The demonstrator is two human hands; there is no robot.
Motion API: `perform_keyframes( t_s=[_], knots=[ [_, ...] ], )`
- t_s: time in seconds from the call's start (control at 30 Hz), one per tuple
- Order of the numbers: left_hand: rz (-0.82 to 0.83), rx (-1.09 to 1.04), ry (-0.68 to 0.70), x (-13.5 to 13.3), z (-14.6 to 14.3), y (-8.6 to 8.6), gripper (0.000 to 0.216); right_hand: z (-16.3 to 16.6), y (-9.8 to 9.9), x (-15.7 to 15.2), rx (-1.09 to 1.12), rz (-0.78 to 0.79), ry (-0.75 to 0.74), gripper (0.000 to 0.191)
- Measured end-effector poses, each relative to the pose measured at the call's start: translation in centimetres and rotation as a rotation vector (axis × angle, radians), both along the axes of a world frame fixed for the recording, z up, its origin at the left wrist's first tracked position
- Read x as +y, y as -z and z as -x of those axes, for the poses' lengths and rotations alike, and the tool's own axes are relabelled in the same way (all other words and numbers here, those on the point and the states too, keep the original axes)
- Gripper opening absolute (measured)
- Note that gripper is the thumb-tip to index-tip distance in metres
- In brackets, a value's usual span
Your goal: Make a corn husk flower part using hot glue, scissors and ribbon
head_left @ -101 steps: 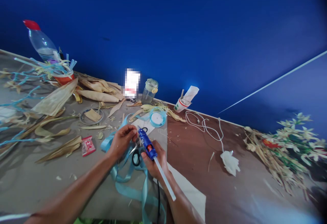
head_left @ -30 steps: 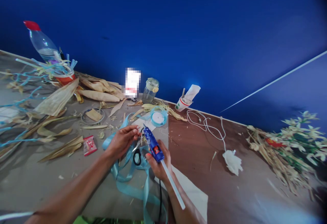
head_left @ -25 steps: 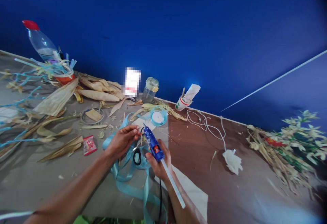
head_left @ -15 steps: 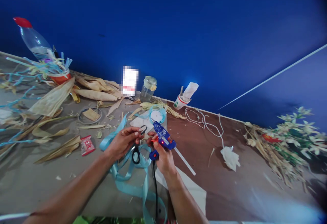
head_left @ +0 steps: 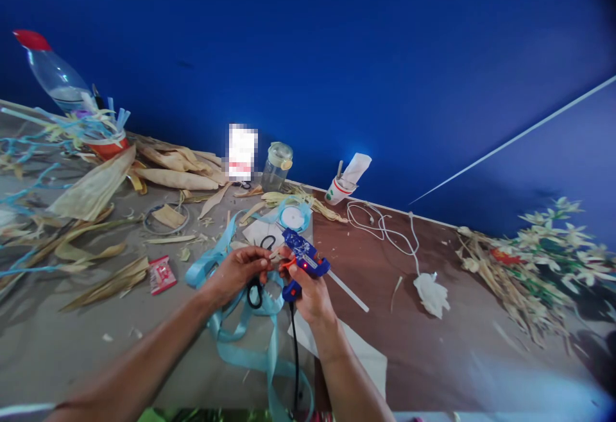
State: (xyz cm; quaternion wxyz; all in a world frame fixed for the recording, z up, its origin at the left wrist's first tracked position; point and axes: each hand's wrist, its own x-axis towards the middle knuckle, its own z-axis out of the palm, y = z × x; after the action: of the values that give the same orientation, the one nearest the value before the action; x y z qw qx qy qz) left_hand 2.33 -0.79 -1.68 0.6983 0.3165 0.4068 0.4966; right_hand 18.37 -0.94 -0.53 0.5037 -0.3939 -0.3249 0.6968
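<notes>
Around the hands, on the table (head_left: 385, 326): loops of pale blue ribbon (head_left: 240, 353) under both wrists, black-handled scissors (head_left: 254, 294) touching the underside of the left hand (head_left: 238, 273), a ribbon spool (head_left: 292, 217) just beyond. Off to the left, a red sachet (head_left: 160, 274) and dry husks (head_left: 91, 191). Back by the blue wall, a glass jar (head_left: 276, 165) and a paper cup (head_left: 337, 191).

Grips the glue gun (head_left: 304, 256) in the right hand (head_left: 310, 294), fingers wrapped round the handle, one at the orange trigger. Blue body, held just above the ribbon, nozzle toward the left hand, clear glue stick (head_left: 349, 283) jutting out to the right, black cord (head_left: 294, 345) dropping toward the near edge. Pinches a small pale piece (head_left: 274, 254) in the left fingertips, right at the nozzle; too small to tell what.

Open brown tabletop right of the gun, as far as the white cord (head_left: 385, 233) and white flower (head_left: 432, 294). Clutter close on the left.
</notes>
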Motion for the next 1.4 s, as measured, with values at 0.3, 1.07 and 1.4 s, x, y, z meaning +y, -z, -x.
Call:
perform_keyframes(
  t_s=[0.3, 1.07, 1.4],
  knots=[
    [-0.061, 0.144, 0.024, -0.1, 0.0, 0.2, 0.028, -0.5, -0.1, 0.0, -0.137, -0.087, -0.036, 0.036],
    [-0.030, -0.139, -0.176, 0.5, 0.5, 0.7, 0.019, -1.4, -0.2, -0.6, -0.501, -0.224, -0.102, 0.030],
    [0.014, -0.236, -0.252, 0.5, 1.0, 0.0, 0.022, -0.3, -1.3, -1.0, -0.713, -0.600, -0.194, 0.023]
  ],
)
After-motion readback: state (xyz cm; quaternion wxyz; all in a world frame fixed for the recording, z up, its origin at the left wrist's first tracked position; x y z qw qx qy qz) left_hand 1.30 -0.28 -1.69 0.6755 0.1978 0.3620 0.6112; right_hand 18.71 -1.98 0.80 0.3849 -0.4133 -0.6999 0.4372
